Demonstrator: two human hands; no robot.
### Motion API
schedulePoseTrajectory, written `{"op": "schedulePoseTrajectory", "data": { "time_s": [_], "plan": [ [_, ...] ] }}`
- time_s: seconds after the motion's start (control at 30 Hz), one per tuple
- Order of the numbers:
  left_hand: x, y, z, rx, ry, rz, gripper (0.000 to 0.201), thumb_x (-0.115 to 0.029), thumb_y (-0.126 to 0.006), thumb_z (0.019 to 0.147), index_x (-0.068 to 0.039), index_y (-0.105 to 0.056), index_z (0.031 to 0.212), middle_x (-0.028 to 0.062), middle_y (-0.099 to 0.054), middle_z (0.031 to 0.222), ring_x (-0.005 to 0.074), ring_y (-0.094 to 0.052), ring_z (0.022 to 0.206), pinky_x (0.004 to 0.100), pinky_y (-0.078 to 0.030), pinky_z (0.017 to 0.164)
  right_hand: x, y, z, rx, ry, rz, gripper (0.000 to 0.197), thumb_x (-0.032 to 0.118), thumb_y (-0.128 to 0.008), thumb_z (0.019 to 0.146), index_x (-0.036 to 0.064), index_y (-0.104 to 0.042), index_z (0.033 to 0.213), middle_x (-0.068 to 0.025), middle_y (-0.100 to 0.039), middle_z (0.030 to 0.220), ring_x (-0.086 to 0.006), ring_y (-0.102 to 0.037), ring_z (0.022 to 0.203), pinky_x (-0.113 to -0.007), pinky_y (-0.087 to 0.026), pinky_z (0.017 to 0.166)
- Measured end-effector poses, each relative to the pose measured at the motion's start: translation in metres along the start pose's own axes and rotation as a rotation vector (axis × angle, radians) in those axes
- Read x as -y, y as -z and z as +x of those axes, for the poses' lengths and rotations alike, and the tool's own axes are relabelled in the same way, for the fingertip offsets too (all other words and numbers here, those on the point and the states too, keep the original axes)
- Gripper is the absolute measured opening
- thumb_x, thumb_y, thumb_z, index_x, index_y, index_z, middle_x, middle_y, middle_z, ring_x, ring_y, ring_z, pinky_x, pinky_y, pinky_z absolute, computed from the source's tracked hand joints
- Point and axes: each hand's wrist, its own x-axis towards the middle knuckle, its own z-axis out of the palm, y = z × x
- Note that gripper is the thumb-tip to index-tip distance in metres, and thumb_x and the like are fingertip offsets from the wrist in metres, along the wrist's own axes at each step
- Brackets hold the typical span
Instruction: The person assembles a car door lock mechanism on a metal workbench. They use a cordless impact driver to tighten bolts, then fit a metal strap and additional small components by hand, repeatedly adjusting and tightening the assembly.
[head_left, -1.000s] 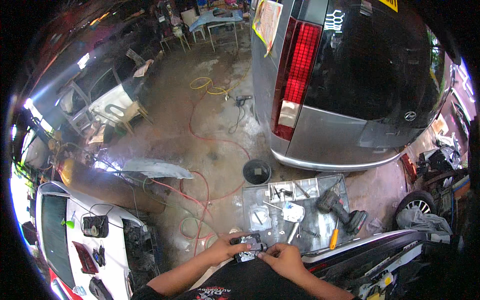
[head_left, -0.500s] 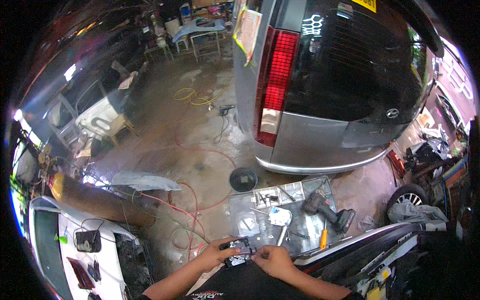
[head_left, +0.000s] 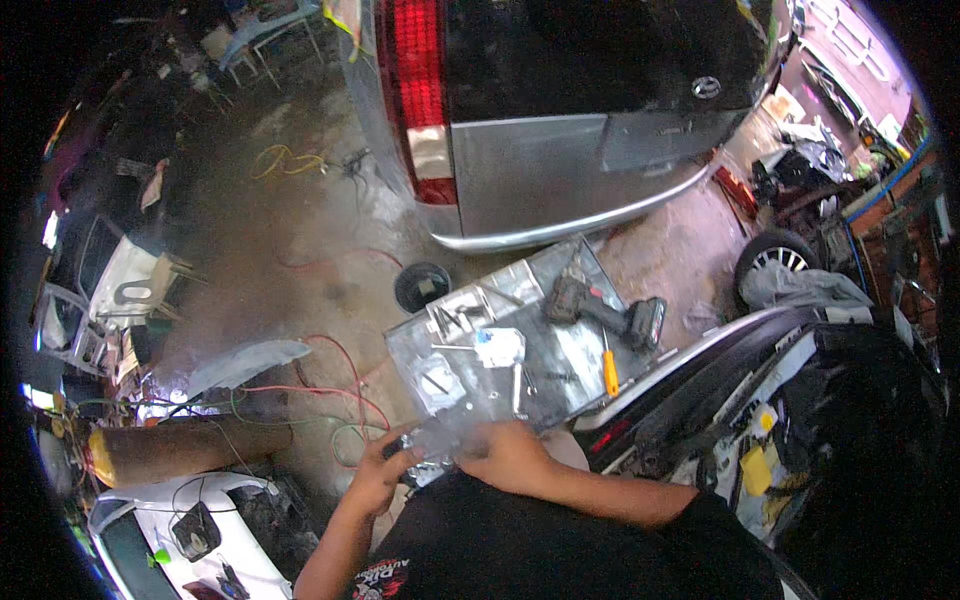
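Low in front of my body I hold a small black and silver mechanical part [head_left: 432, 440]; motion blur hides its detail. My left hand [head_left: 375, 474] grips its left end, thumb on top and fingers around the side. Curled against its right end is my right hand [head_left: 508, 458], its fingertips smeared and partly hidden. Just beyond the hands lies a grey work board [head_left: 408, 345]. It bears a silver metal tool [head_left: 517, 388], a white and blue packet [head_left: 498, 346], a clear square packet [head_left: 437, 384], a cordless drill [head_left: 590, 308] and an orange-handled screwdriver [head_left: 610, 372].
A white divided tray [head_left: 465, 320] sits at the board's far side, near a black bucket [head_left: 422, 287]. Beyond stands a grey vehicle's rear [head_left: 540, 170]. Red hoses [head_left: 355, 375] cross the floor at left. A dark bumper [head_left: 690, 400] and a wheel [head_left: 778, 258] lie right.
My view has swung right and down, so the vehicle and board sit further left and higher. Both hands stay on the mechanical part; my right forearm now reaches across more level.
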Motion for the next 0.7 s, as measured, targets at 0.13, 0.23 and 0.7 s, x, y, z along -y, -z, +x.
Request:
{"op": "schedulePoseTrajectory", "data": {
  "time_s": [0.13, 0.23, 0.7],
  "plan": [
    [-0.011, -0.003, -0.001, 0.000, -0.002, 0.067, 0.056, -0.018, -0.076, 0.096, 0.004, -0.065, 0.146, 0.0129, -0.072, 0.135, 0.0217, -0.067, 0.121, 0.0355, -0.049, 0.110, -0.003, -0.002, 0.001, -0.013, -0.005, 0.006, 0.028, 0.030, -0.084, 0.088, 0.0032, -0.079, 0.095, -0.0190, -0.079, 0.089, -0.0357, -0.078, 0.082, -0.047, -0.060, 0.078],
    [-0.020, -0.012, -0.005, -0.050, 0.010, 0.083, 0.056, -0.019, -0.076, 0.096, 0.003, -0.065, 0.147, 0.0132, -0.072, 0.135, 0.0220, -0.067, 0.120, 0.0355, -0.049, 0.110, -0.003, -0.004, -0.001, -0.030, -0.008, 0.083, 0.025, 0.024, -0.086, 0.087, 0.0011, -0.078, 0.095, -0.0168, -0.079, 0.088, -0.0279, -0.078, 0.081, -0.043, -0.060, 0.076],
    [-0.029, -0.014, 0.002, -0.014, 0.027, 0.154, 0.060, -0.030, -0.077, 0.095, 0.003, -0.067, 0.143, 0.0102, -0.074, 0.121, 0.0177, -0.069, 0.109, 0.0327, -0.055, 0.094, 0.002, 0.004, -0.003, -0.046, -0.082, 0.189, 0.016, 0.015, -0.081, 0.086, 0.0025, -0.078, 0.095, -0.0180, -0.078, 0.087, -0.0338, -0.078, 0.082, -0.046, -0.061, 0.078]
  ]
}}
